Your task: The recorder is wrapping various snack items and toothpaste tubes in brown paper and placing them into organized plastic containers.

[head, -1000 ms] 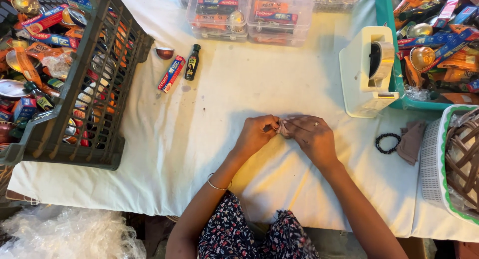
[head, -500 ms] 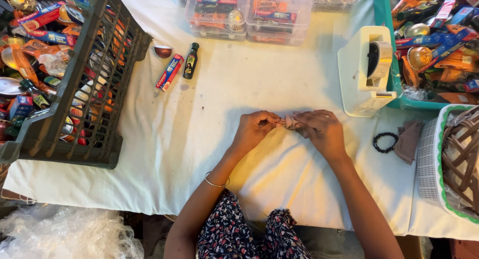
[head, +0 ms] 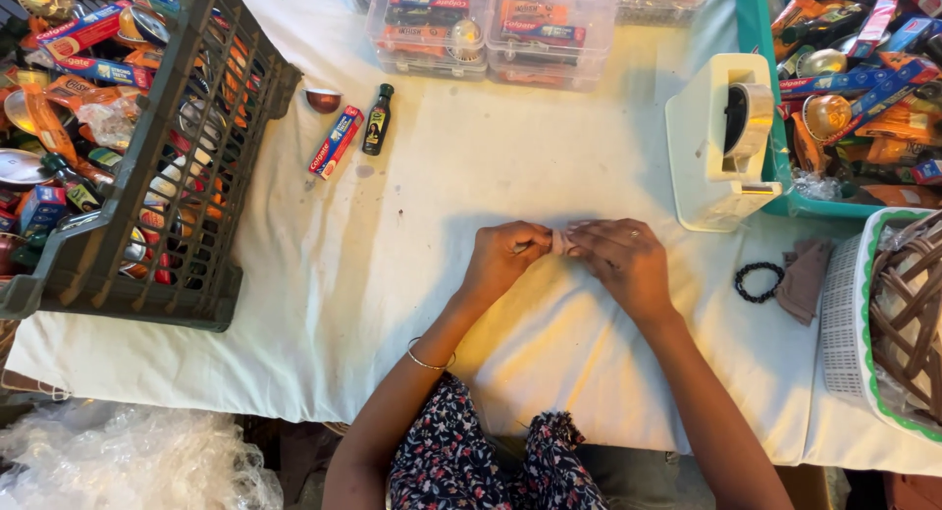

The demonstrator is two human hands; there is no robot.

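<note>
Still, both hands (head: pixel 564 260) pinch the small item (head: pixel 561 241), barely shifted.

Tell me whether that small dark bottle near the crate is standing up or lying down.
Lying down. The small dark bottle rests on its side on the white cloth, its cap pointing away, beside the toothpaste box.

Table (head: pixel 294 304) was draped in a white, creased cloth (head: pixel 549 166) hanging over the near edge. Light was bright and warm, strongest at the far middle (soft shadows only). Crumpled clear plastic sheeting (head: pixel 128 466) lay on the floor at lower left.
</note>
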